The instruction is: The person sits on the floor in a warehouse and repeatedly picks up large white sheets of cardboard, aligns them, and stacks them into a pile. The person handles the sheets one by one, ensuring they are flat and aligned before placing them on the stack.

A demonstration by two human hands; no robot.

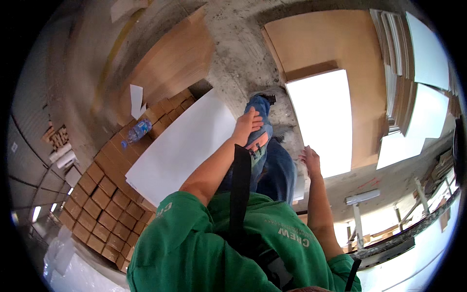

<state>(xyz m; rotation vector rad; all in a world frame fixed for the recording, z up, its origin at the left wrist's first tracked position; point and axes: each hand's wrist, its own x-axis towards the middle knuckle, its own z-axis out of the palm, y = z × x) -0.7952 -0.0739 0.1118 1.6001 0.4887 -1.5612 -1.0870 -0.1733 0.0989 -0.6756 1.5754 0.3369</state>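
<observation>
Your left hand (247, 127) hovers over your jeans (279, 173), fingers loosely bent, while your right hand (311, 159) is at the edge of a bright white sheet (323, 121), its grip unclear. Left of you, a plastic bottle (140, 128) lies on brown boxes (104, 207).

Green shirt (194, 253) cut off by the lower edge, brown boxes (108, 210) partly hidden beneath a white sheet (182, 141)

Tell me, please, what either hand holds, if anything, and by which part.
The left hand appears empty; the right hand is at the left edge of the bright white sheet, but any grip is unclear.
</observation>
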